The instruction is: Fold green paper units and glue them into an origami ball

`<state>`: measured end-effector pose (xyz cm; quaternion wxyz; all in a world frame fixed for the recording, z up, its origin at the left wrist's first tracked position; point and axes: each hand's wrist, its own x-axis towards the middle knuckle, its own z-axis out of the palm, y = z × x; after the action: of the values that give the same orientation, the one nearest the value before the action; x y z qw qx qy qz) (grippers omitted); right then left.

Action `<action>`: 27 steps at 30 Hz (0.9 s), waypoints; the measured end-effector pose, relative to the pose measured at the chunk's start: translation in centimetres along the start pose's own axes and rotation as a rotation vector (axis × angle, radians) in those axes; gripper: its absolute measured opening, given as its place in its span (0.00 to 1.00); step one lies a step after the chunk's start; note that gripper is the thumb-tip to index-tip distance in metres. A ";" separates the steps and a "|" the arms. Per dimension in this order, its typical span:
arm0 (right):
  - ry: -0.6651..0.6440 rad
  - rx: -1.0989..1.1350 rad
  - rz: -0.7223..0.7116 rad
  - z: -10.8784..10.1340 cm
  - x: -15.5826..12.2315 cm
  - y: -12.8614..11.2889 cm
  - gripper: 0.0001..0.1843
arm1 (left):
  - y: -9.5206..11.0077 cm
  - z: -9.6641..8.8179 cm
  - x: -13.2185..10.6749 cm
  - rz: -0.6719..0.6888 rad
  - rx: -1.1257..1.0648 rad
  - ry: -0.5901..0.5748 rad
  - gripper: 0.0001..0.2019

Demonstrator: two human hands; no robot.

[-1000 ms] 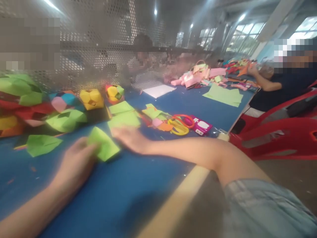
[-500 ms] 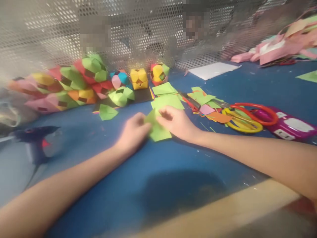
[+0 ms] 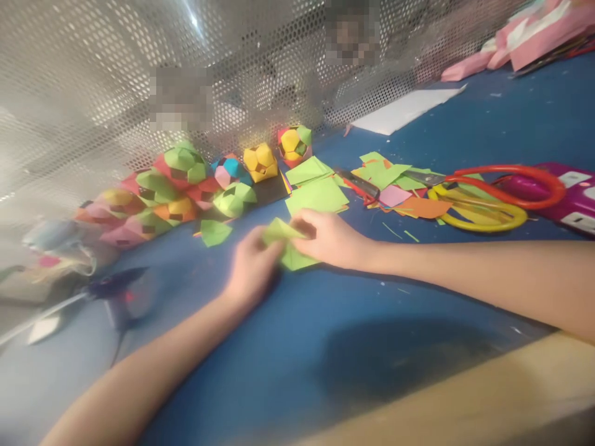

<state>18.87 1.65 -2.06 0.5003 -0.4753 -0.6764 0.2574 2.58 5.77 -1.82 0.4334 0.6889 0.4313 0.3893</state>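
Observation:
Between my hands is a piece of green paper (image 3: 297, 257), partly folded, its edges partly covered by my fingers. My left hand (image 3: 253, 257) pinches its left side, thumb on top. On the right side, my right hand (image 3: 330, 238) grips it with thumb and fingers bent together. Just beyond lies a stack of green paper squares (image 3: 318, 195). To the left of the stack, a small folded green paper piece (image 3: 215, 232) rests on the table.
Several folded paper balls (image 3: 183, 164) line the back left. A glue gun (image 3: 116, 294) stands at left, blurred. To the right are paper scraps (image 3: 383, 173), red-handled scissors (image 3: 553, 189), a yellow handle (image 3: 504, 218) and a purple power strip (image 3: 579, 195). Perforated metal (image 3: 260, 80) rises behind.
The green paper has gone from a mostly flat sheet to a more folded shape, its upper part bent over between my hands. The camera view has tilted and shifted.

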 end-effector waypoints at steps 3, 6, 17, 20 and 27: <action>0.001 -0.024 -0.008 -0.1 0.1 0.1 0.03 | 0.0 -0.1 0.0 0.014 0.022 0.030 0.11; 0.005 -0.014 -0.017 -0.1 0.1 0.1 0.02 | 0.2 0.0 -0.1 0.009 0.048 0.013 0.12; -0.006 0.167 -0.005 -0.1 0.3 0.2 0.02 | 0.1 -0.2 -0.2 -0.015 0.071 -0.050 0.11; 0.024 0.162 -0.068 0.0 0.5 0.3 0.03 | 0.1 -0.3 -0.2 -0.024 0.072 -0.044 0.10; 0.027 0.085 -0.255 -0.1 0.4 0.4 0.08 | 0.2 -0.3 -0.2 -0.055 0.037 -0.048 0.09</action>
<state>19.10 2.16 -2.16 0.5578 -0.3672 -0.7130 0.2135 2.27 5.66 -1.61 0.4414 0.6938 0.4468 0.3524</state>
